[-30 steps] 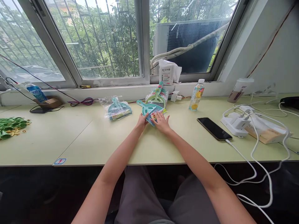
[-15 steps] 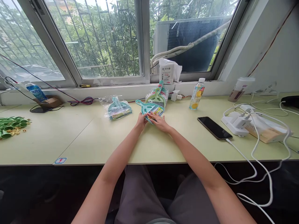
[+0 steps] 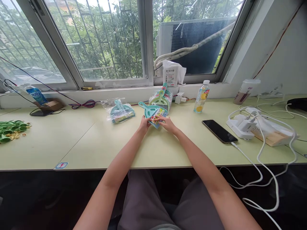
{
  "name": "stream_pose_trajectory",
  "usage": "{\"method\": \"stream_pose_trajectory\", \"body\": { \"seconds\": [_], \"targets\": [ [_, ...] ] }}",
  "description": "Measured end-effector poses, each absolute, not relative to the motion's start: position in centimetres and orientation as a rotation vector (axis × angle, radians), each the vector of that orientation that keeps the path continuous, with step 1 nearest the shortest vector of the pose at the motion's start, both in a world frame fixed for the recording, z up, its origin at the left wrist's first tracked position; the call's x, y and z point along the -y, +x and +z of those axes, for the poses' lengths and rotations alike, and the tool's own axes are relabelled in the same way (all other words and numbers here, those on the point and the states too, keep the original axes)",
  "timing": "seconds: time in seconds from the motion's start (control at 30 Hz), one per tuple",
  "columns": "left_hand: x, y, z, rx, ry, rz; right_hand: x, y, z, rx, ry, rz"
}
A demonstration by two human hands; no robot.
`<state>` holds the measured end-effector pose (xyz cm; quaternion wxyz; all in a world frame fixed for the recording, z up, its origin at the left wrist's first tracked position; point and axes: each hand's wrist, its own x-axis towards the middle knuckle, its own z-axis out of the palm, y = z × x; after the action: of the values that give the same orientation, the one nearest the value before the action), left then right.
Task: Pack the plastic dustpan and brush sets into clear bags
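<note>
A teal mini dustpan (image 3: 152, 111) with a colourful label on its face is tilted up over the table, its handle pointing left. My left hand (image 3: 145, 124) grips its lower left edge, with the thumb in front. The fingers of my right hand (image 3: 167, 124) are outstretched and touch the label from the right, slightly apart. Just behind is a stack of small dustpans and brushes (image 3: 161, 97) in green, teal and pink, partly hidden. To the left lies a clear plastic bag (image 3: 122, 111) with a teal dustpan and brush inside.
On the right stand a juice bottle (image 3: 201, 96), a black phone (image 3: 219, 131) on a cable, a power strip (image 3: 240, 127) and a lidded cup (image 3: 246, 92). Green parts (image 3: 11, 129) lie far left. A tissue pack (image 3: 172, 74) rests on the sill.
My right hand's fingers have lifted and bent a little, drawing back right across the label, so more of it shows. My left hand keeps its grip on the dustpan.
</note>
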<state>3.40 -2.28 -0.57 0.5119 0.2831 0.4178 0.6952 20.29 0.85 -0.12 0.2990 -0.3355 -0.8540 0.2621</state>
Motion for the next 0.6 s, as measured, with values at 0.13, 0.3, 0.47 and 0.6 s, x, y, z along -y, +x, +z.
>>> {"method": "stream_pose_trajectory", "body": {
  "seconds": [0.13, 0.3, 0.47, 0.6],
  "targets": [
    [2.4, 3.4, -0.4, -0.986, 0.689, 1.681, -0.9, 20.2, -0.3, 2.247, -0.931, 0.522],
    [2.5, 3.3, -0.4, -0.945, 0.688, 1.698, -1.0, 20.0, -0.6, 2.281, -0.913, 0.46],
    [2.5, 3.3, -0.4, -0.921, 0.669, 1.717, -1.9, 20.9, -0.9, 2.297, -0.874, 0.501],
    [2.5, 3.2, -0.3, -0.933, 0.654, 1.732, -2.6, 21.7, -1.4, 2.261, -0.96, 0.389]
  ]
}}
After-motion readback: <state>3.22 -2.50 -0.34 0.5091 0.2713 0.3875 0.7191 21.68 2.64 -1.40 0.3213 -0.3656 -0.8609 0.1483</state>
